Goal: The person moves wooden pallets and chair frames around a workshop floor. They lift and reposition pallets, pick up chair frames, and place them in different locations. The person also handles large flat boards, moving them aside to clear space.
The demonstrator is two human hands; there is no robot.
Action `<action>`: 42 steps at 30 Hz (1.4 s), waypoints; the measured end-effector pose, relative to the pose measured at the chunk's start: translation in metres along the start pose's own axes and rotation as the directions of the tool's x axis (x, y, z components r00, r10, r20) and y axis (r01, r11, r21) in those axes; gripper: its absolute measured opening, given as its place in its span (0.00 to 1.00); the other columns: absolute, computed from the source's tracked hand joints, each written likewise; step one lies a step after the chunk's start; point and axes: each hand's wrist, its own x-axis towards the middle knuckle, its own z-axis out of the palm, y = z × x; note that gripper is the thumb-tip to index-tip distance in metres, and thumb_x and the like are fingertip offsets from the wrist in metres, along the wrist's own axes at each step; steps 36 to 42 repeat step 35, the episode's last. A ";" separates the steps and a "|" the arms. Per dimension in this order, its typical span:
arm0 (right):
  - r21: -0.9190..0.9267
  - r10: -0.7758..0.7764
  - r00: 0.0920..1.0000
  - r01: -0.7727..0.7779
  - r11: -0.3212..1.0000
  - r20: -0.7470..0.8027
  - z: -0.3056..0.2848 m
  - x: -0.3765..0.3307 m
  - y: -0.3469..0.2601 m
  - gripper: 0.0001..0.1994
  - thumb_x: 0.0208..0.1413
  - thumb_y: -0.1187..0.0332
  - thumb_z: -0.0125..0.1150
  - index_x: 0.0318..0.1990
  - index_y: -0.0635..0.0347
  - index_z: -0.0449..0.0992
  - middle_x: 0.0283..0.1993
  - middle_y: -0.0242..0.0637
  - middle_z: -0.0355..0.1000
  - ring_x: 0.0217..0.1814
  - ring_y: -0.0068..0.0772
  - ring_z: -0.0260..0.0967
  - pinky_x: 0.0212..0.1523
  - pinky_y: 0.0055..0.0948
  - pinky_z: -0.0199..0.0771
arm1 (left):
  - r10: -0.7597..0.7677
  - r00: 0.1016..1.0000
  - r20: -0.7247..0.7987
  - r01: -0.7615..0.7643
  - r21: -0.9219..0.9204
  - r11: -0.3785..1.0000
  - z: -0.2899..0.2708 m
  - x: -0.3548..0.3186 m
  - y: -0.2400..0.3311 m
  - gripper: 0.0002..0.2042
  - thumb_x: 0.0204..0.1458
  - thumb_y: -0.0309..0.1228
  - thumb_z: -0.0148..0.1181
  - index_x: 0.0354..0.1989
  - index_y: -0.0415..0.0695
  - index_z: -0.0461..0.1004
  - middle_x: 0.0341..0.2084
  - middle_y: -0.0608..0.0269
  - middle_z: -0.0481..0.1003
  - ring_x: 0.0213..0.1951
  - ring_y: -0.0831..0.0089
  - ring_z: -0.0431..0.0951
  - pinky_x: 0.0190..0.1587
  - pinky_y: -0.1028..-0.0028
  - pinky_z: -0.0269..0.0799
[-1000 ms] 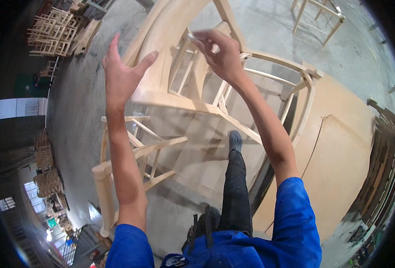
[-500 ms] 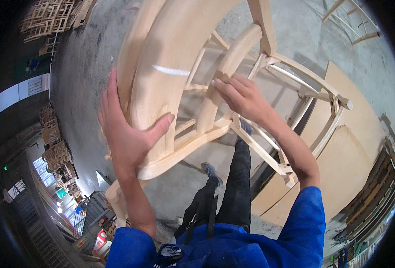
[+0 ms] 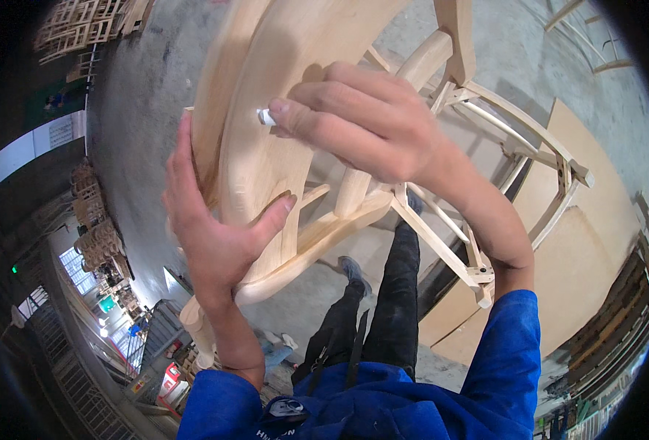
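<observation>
A pale, unfinished wooden chair (image 3: 295,51) lies tilted in front of me, its broad curved board uppermost. My left hand (image 3: 218,246) clasps the board's near end, fingers along the outer side and thumb on the inner side. Over that board, my right hand (image 3: 376,121) is closed, thumb and forefinger pinched together. At their tips shows a small white strip (image 3: 266,117), against the wood; the fingers hide part of it. Whether it sticks to the board I cannot tell.
Another wooden frame (image 3: 526,136) stands on the right, by a large flat panel (image 3: 596,271). Stacked boards (image 3: 614,315) line the far right. Piled chair parts (image 3: 93,213) stand on the left. My legs (image 3: 394,293) are below the chair.
My right hand has moved left from the curved rail onto the white strip, covering most of it. My left hand keeps its hold. The view has shifted slightly.
</observation>
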 end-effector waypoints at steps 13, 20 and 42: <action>-0.038 0.159 0.976 -0.167 0.985 -0.147 0.013 -0.026 -0.012 0.11 0.39 0.78 0.64 0.33 0.68 0.72 0.19 0.33 0.61 0.18 0.28 0.62 0.14 0.24 0.61 | -0.049 0.997 0.063 0.050 -0.016 0.999 -0.001 0.002 0.002 0.49 0.25 0.27 0.68 0.64 0.45 0.49 0.55 0.51 0.59 0.54 0.60 0.64 0.57 0.65 0.59; -0.058 0.348 0.937 -0.349 0.935 -0.021 -0.004 -0.047 -0.015 0.08 0.41 0.78 0.63 0.30 0.67 0.70 0.19 0.34 0.63 0.17 0.27 0.62 0.15 0.24 0.60 | -0.013 1.000 0.011 0.013 0.004 1.000 0.004 0.006 0.001 0.50 0.21 0.33 0.71 0.62 0.48 0.53 0.50 0.53 0.64 0.51 0.57 0.65 0.54 0.60 0.58; -0.240 0.814 0.580 -0.786 0.569 0.029 -0.063 -0.058 -0.177 0.03 0.46 0.75 0.61 0.29 0.64 0.74 0.17 0.33 0.68 0.18 0.16 0.62 0.21 0.18 0.62 | 0.177 0.967 -0.183 -0.187 -0.036 0.982 -0.040 -0.020 0.010 0.42 0.34 0.39 0.70 0.61 0.50 0.55 0.58 0.50 0.56 0.61 0.51 0.53 0.61 0.53 0.51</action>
